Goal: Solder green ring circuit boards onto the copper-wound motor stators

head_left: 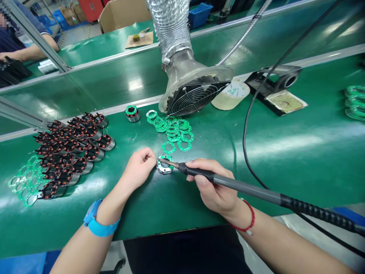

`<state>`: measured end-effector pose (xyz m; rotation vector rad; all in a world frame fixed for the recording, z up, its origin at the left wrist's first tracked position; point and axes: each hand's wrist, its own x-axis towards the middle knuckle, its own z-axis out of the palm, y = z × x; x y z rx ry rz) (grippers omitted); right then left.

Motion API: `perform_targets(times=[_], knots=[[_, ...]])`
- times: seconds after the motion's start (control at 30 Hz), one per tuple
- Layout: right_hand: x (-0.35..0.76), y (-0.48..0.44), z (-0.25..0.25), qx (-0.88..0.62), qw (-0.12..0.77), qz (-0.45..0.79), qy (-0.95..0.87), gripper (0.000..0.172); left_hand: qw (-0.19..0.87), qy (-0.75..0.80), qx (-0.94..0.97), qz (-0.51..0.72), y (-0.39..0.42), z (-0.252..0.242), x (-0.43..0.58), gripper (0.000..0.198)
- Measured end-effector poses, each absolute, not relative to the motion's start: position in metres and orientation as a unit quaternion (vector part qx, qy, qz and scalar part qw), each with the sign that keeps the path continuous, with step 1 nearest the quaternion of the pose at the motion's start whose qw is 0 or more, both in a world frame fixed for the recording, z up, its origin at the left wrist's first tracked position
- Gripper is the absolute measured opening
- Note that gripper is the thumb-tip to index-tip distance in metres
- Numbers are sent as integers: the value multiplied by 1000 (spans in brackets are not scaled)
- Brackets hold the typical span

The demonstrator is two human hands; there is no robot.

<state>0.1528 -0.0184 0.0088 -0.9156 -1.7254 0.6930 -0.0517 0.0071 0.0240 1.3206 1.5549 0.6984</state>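
My right hand [218, 186] grips a soldering iron [242, 186] by its dark handle, the tip pointing left. That tip meets the top of a motor stator [164, 164] capped with a ring-shaped circuit board, on the bench in front of me. My left hand [142, 164] is closed in a pinch at the stator's left edge. Whatever its fingertips hold, perhaps a thin wire, is too small to make out. Just beyond the stator lies a loose pile of green ring boards [173, 129].
Several bare wound stators [74, 148] stand at left beside more ring boards [27, 180]. One capped stator [132, 114] stands farther back. A fume extractor [196, 91] hangs overhead; solder roll [230, 95] and iron stand [278, 89] sit behind. The iron's cable [245, 140] crosses the right. A co-worker's arm [35, 51] shows.
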Motion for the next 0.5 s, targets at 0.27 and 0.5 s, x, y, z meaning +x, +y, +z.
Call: perform_targets(times=[0.27, 0.5], knots=[[151, -18, 9, -370, 507, 266, -732, 14, 467, 634, 544, 292, 5, 22, -52, 11], [151, -19, 9, -402, 501, 270, -717, 13, 442, 640, 557, 291, 1, 27, -53, 13]])
